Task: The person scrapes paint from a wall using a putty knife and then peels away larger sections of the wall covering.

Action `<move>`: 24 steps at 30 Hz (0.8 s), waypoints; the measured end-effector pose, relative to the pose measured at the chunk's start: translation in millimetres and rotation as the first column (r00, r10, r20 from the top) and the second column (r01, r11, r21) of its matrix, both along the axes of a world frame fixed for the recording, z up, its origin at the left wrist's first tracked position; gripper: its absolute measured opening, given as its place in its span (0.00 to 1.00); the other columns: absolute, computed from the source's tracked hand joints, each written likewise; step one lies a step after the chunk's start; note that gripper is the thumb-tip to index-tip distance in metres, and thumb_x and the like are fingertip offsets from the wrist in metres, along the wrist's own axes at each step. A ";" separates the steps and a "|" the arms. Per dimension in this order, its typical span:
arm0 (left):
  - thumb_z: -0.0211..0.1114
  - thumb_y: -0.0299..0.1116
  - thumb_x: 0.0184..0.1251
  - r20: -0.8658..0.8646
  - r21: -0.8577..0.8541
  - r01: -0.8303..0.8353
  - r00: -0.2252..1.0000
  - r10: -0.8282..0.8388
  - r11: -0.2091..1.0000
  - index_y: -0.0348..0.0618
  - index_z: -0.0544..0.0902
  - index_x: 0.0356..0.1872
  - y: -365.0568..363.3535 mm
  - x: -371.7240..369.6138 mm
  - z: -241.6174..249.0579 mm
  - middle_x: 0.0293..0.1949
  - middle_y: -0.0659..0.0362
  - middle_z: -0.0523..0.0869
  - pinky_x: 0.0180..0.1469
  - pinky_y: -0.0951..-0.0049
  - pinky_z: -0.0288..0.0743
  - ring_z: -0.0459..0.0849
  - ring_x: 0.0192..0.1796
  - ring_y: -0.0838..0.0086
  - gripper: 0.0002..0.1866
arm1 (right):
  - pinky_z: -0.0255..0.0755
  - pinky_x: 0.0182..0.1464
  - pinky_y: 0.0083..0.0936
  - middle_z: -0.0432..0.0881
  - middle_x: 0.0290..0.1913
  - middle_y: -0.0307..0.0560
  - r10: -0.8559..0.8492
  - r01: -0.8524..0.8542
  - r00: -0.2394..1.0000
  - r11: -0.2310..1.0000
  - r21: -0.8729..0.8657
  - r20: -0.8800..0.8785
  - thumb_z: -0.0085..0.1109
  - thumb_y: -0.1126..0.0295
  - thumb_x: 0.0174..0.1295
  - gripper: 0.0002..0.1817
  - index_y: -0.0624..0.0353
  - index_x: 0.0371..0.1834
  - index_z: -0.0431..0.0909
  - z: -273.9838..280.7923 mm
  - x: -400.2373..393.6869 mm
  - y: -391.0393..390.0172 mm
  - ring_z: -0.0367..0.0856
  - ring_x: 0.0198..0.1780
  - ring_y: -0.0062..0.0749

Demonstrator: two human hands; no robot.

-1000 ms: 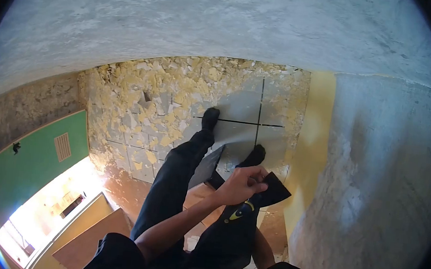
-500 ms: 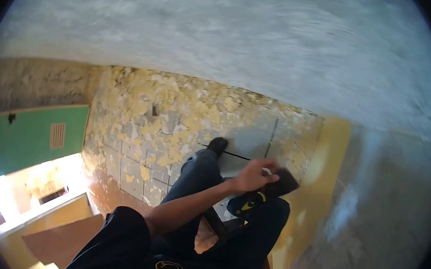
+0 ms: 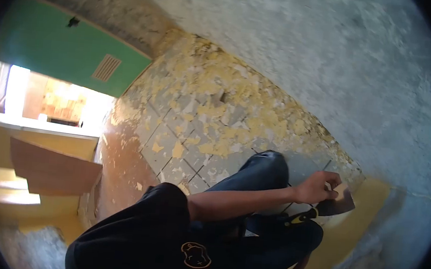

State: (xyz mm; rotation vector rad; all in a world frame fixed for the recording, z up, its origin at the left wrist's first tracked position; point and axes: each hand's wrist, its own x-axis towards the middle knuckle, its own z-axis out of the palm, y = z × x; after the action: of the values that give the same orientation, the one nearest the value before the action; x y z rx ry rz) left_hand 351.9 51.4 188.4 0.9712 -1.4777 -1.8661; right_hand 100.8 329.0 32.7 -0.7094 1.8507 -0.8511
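My left hand (image 3: 317, 188) reaches out to the right, fingers curled with thumb and fingertips at the wide, flat blade of a scraper (image 3: 341, 203). Its black and yellow handle (image 3: 302, 217) points back toward my bent right knee. Only the forearm of my right arm shows, at the bottom beside that knee; the right hand is hidden behind the leg. Whether it touches the handle I cannot see.
A wall (image 3: 217, 109) with peeling yellow paint and grey tile-like squares stands before me. At the left are a green panel (image 3: 54, 43) with a vent (image 3: 107, 67), a bright opening and a brown board (image 3: 53, 169). A grey rough surface (image 3: 305, 45) fills the upper right.
My view has turned and tilted, so the wall now slants and more of the left side shows. My left hand stays at the scraper, whose blade now catches light.
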 end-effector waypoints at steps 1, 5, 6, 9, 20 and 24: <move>0.66 0.23 0.62 -0.025 -0.001 -0.033 0.999 0.033 0.999 0.33 0.78 0.43 5.8 7.0 1.5 0.35 0.56 0.82 0.43 0.70 0.80 0.81 0.42 0.76 0.10 | 0.66 0.64 0.48 0.73 0.64 0.55 0.013 -0.012 1.000 1.000 -0.008 0.026 0.49 0.60 0.72 0.27 0.59 0.71 0.64 5.8 7.0 -5.1 0.73 0.65 0.46; 0.65 0.23 0.62 -0.128 0.042 -0.080 0.988 0.085 0.996 0.34 0.78 0.43 29.7 43.8 22.7 0.36 0.58 0.82 0.45 0.70 0.80 0.82 0.44 0.77 0.10 | 0.66 0.64 0.48 0.73 0.64 0.55 0.018 -0.018 0.998 1.000 -0.017 0.056 0.49 0.60 0.72 0.27 0.59 0.71 0.64 49.9 29.2 0.2 0.73 0.64 0.46; 0.65 0.23 0.62 -0.142 0.040 -0.082 0.986 0.087 0.996 0.34 0.78 0.43 34.1 48.1 25.4 0.36 0.58 0.82 0.45 0.70 0.80 0.82 0.44 0.77 0.10 | 0.68 0.62 0.43 0.76 0.59 0.53 0.000 -0.002 0.992 1.000 -0.009 -0.125 0.49 0.61 0.72 0.26 0.61 0.69 0.65 63.1 29.6 4.2 0.75 0.61 0.41; 0.65 0.25 0.65 -0.177 -0.012 -0.114 0.978 0.111 0.993 0.35 0.77 0.43 44.0 65.4 32.9 0.36 0.59 0.81 0.36 0.72 0.78 0.83 0.39 0.77 0.09 | 0.68 0.62 0.37 0.78 0.57 0.53 -0.213 0.205 0.968 0.976 -0.068 -0.134 0.50 0.63 0.73 0.24 0.64 0.68 0.66 127.2 51.1 3.4 0.77 0.59 0.38; 0.63 0.28 0.70 -0.325 0.270 0.006 0.942 0.085 0.963 0.42 0.74 0.48 81.3 93.8 81.0 0.46 0.59 0.80 0.33 0.76 0.79 0.84 0.44 0.76 0.10 | 0.61 0.68 0.37 0.75 0.61 0.57 -0.076 -0.073 0.685 0.982 -0.173 -0.724 0.57 0.66 0.68 0.23 0.67 0.63 0.70 232.0 152.2 5.2 0.71 0.64 0.47; 0.65 0.29 0.69 -0.253 0.343 0.069 0.967 0.021 0.937 0.45 0.75 0.47 100.7 76.0 82.7 0.46 0.61 0.81 0.35 0.76 0.79 0.83 0.45 0.76 0.10 | 0.65 0.64 0.32 0.76 0.60 0.53 -0.150 0.057 0.966 0.917 -0.395 -0.209 0.56 0.66 0.69 0.24 0.63 0.66 0.68 250.7 189.7 11.7 0.74 0.61 0.39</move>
State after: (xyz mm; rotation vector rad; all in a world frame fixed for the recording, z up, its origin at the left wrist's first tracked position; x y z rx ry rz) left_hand 427.8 152.1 271.1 0.8294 -1.0310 -2.2268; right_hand 290.4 340.8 283.5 -0.9989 1.9641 -1.2715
